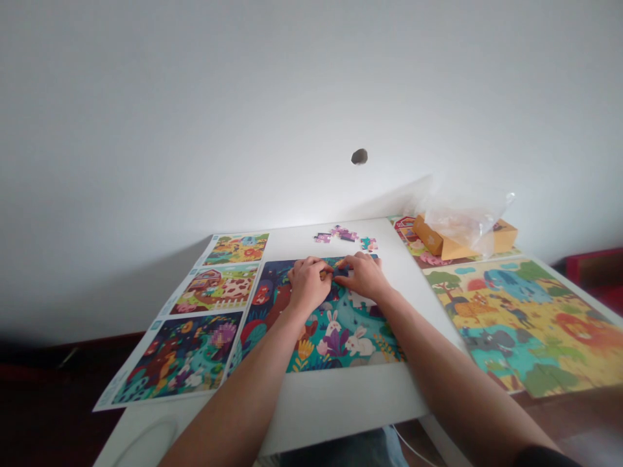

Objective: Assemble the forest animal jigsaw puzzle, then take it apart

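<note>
A mostly assembled jigsaw puzzle [335, 350] lies flat on the white table, showing a night forest with white rabbits. My left hand [310, 282] is on its upper part, fingers bent and closed at a small jigsaw piece [324, 275], mostly hidden. Close beside it, my right hand [363, 275] also has its fingers curled down to the puzzle's upper edge, closed at a piece there. A pale patch in the puzzle [359, 300] shows below the right hand. Behind the hands, several loose purple pieces [343, 233] and a teal piece [368, 244] lie on the table.
On the left lies a reference sheet [165, 311] with three printed pictures. To the right is a finished savanna puzzle [516, 318]. Behind that, a yellow box [503, 237] with a clear plastic bag [467, 217] sits on a farm picture. A white wall [243, 130] rises behind the table.
</note>
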`<state>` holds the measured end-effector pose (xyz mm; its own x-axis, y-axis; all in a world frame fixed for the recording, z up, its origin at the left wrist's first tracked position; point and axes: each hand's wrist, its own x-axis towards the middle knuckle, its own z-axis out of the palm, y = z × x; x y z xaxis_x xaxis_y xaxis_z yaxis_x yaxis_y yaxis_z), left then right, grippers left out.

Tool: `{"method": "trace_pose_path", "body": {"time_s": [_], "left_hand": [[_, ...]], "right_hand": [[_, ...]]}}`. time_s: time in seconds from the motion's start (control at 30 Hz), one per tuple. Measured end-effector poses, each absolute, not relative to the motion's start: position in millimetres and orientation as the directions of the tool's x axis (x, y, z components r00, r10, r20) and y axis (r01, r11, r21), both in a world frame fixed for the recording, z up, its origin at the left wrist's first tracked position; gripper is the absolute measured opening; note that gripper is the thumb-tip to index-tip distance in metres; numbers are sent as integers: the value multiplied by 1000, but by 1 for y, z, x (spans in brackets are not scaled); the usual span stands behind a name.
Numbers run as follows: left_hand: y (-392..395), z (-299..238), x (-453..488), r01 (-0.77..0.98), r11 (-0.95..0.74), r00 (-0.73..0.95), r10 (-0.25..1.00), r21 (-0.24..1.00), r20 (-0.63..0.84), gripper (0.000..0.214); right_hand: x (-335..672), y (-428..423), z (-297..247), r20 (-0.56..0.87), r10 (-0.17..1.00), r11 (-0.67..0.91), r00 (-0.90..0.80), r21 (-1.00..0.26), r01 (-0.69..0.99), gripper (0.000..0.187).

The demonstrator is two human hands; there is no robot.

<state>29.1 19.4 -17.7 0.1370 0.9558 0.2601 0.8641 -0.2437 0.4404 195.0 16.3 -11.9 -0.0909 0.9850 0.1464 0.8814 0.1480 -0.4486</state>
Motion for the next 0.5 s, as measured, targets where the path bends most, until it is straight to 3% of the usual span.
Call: {"method": "trace_pose_path", "body": {"time_s": [0.2,0.3,0.5], "left_hand": [[16,-14,30,877,-253,157,954,407,254,12],[10,-10,32,881,-340,260,929,329,262,15],[-6,-9,38,807,-539,518,842,240,148,52]], "right_hand": [[196,14,-8,250,965,192,-77,-475,859,25],[197,15,-9,244,962,229,-123,-472,851,25],[197,17,-11,188,972,219,-143,-494,841,34]]}}
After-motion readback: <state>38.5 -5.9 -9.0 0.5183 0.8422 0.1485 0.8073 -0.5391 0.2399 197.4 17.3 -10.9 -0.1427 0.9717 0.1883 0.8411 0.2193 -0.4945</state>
